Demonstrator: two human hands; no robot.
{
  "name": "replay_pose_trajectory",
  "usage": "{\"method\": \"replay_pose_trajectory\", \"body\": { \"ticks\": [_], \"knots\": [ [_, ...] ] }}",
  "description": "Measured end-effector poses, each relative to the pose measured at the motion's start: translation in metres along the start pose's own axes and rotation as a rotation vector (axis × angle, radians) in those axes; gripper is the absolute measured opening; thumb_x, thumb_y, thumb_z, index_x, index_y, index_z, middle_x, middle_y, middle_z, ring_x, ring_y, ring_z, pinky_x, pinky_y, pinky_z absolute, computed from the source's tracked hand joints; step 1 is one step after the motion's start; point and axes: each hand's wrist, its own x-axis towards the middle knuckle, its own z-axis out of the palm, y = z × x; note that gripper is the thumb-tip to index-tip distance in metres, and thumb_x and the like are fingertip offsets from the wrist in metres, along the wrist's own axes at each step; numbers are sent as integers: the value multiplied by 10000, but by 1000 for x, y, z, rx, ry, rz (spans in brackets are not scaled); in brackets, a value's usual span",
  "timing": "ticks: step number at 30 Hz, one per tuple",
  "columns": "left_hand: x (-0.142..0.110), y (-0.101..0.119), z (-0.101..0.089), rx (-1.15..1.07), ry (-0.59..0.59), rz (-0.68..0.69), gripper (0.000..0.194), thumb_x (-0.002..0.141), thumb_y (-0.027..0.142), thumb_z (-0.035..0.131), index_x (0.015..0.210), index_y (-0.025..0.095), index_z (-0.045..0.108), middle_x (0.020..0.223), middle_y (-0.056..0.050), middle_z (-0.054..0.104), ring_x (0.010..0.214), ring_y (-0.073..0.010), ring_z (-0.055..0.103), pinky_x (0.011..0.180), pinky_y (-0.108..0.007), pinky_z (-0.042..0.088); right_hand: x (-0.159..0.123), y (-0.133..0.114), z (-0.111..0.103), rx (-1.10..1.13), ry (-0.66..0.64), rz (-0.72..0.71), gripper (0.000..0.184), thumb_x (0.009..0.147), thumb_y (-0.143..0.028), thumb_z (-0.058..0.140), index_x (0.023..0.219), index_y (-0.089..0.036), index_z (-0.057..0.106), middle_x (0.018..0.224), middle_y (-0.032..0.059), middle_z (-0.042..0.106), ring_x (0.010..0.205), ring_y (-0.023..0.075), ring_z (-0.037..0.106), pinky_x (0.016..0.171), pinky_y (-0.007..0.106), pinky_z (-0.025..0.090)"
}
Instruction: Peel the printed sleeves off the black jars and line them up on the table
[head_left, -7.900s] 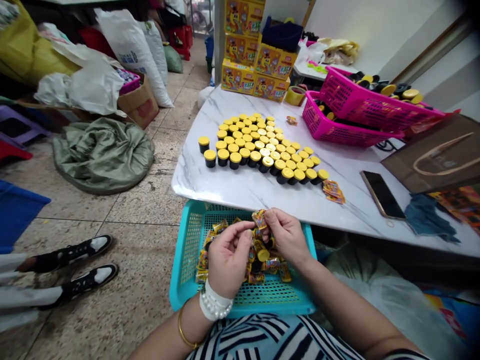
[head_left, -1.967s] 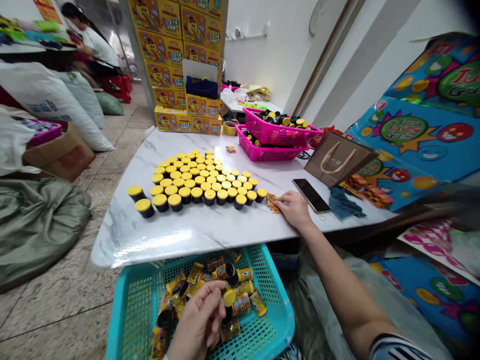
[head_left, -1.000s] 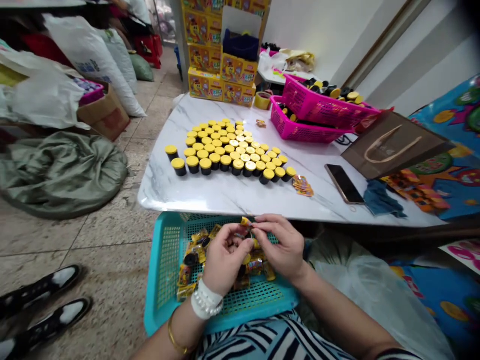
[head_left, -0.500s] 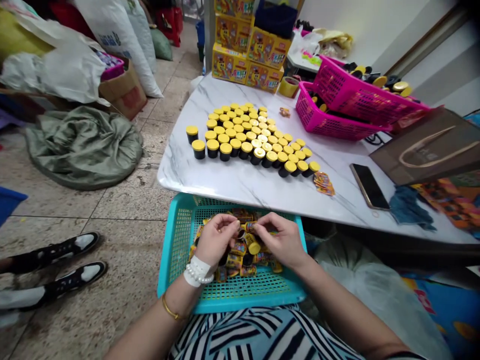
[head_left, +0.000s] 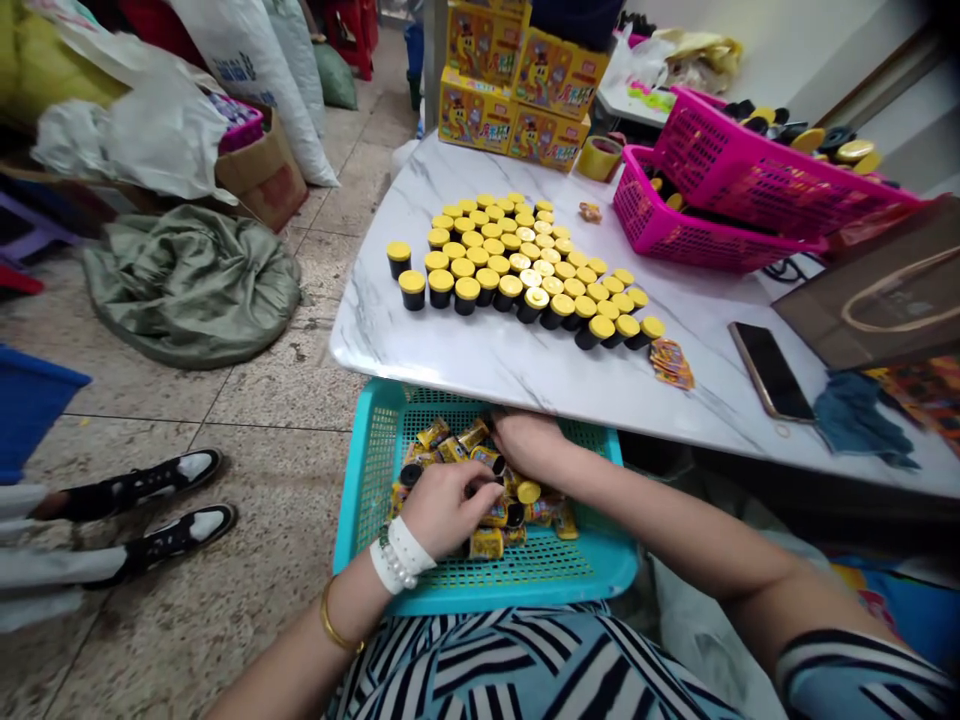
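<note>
A turquoise plastic basket [head_left: 351, 500] rests at my lap, its far side close to the table edge. Inside lie several small cups with labelled wrappers [head_left: 487, 543], along with black ends and a yellow lid [head_left: 528, 492]. Over the middle of the pile my left hand [head_left: 448, 505] is closed, thumb against curled fingers; something dark shows beside them, too covered to name. My right hand [head_left: 529, 442] reaches down at the basket's far side, near the wrapped cups; its fingertips are hidden. On the table stand rows of black cups with yellow lids [head_left: 466, 290].
The marble-patterned table [head_left: 420, 350] holds orange stickers [head_left: 671, 363], a phone [head_left: 771, 370], a blue cloth [head_left: 862, 415], a paper bag [head_left: 862, 290], tape [head_left: 598, 158] and stacked pink baskets [head_left: 720, 235]. Yellow boxes [head_left: 547, 135] stand behind. Someone's shoes [head_left: 180, 535] are on the left.
My hands, earlier pinching close together above the basket, have parted. The right has gone forward and down to the basket's far side; the left has lowered slightly. The view has shifted.
</note>
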Motion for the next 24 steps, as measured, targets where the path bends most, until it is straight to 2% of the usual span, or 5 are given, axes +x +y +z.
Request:
{"method": "replay_pose_trajectory", "body": {
  "ticks": [5, 10, 16, 19, 24],
  "knots": [
    [-7, -6, -18, -410, 123, -175, 251, 850, 388, 621, 908, 163, 715, 760, -50, 722, 532, -111, 546, 516, -231, 414, -8, 12, 13, 180, 48, -153, 221, 891, -186, 576, 1040, -185, 739, 1019, 85, 768, 924, 222, 719, 819, 319, 573],
    [-15, -10, -22, -861, 91, -373, 389, 776, 518, 688, 893, 149, 658, 775, -48, 693, 395, -44, 417, 346, -172, 272, -32, 10, 8, 415, 408, -358, 251, 902, -115, 521, 980, -185, 750, 953, 69, 777, 891, 190, 719, 823, 348, 589],
    [-15, 4, -8, -1104, 26, -421, 438, 709, 554, 767, 832, 159, 622, 490, 57, 509, 372, -33, 324, 344, -136, 189, -52, -5, -8, 229, 686, -557, 402, 878, -122, 626, 1251, -267, 664, 1148, 43, 756, 1090, 250, 666, 964, 478, 539],
    [-12, 3, -5, -1109, 153, -385, 398, 651, 470, 832, 798, 166, 620, 468, 90, 456, 378, -27, 302, 366, -144, 190, -56, -7, -11, 313, 618, -476, 469, 882, -103, 603, 1325, -257, 616, 1235, 66, 718, 1146, 251, 641, 1006, 487, 516],
    [-9, -5, -13, -816, 136, -256, 227, 692, 355, 786, 746, 147, 713, 676, -20, 671, 541, -89, 525, 541, -227, 423, -63, 1, -28, 1003, 227, 31, 334, 956, -280, 516, 1250, -192, 648, 1094, 104, 744, 909, 195, 710, 818, 386, 598]
  ]
}}
